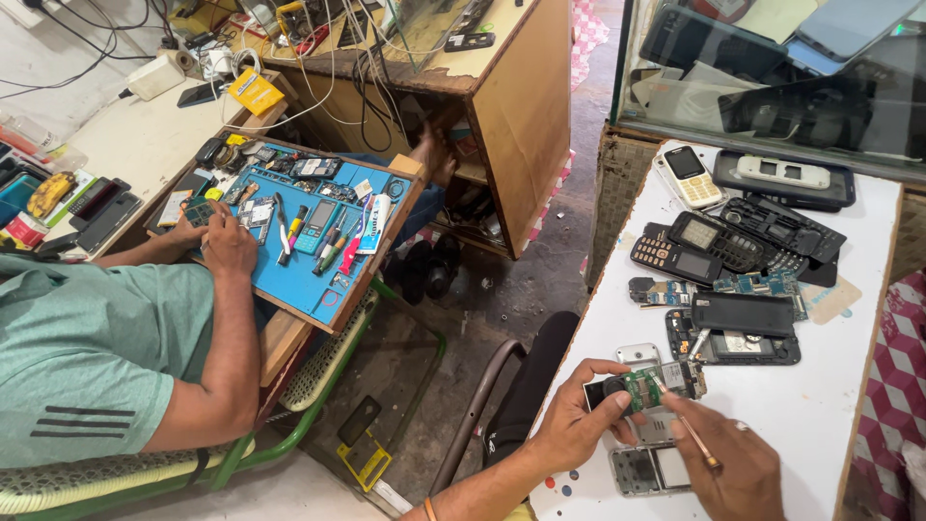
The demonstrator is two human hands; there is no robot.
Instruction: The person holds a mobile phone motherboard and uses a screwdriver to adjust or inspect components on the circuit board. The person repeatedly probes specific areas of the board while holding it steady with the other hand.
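My left hand [571, 423] grips a small green phone circuit board [648, 384] above the white table [820, 405]. My right hand [735, 465] holds a thin screwdriver [696, 442] whose tip touches the board. An open silver phone frame [652, 465] lies just under my hands. Beyond them lie a black battery [743, 314], a stripped phone back [741, 347], several dismantled keypad phones [675, 256] and black housings [783, 227].
A person in a green shirt [87, 362] sits at left, a hand [230, 246] on a blue work mat [313, 236] strewn with tools and phone parts. A wooden desk [521, 106] stands behind; a glass display case [772, 68] sits at the table's far edge. A chair arm [477, 405] is below left.
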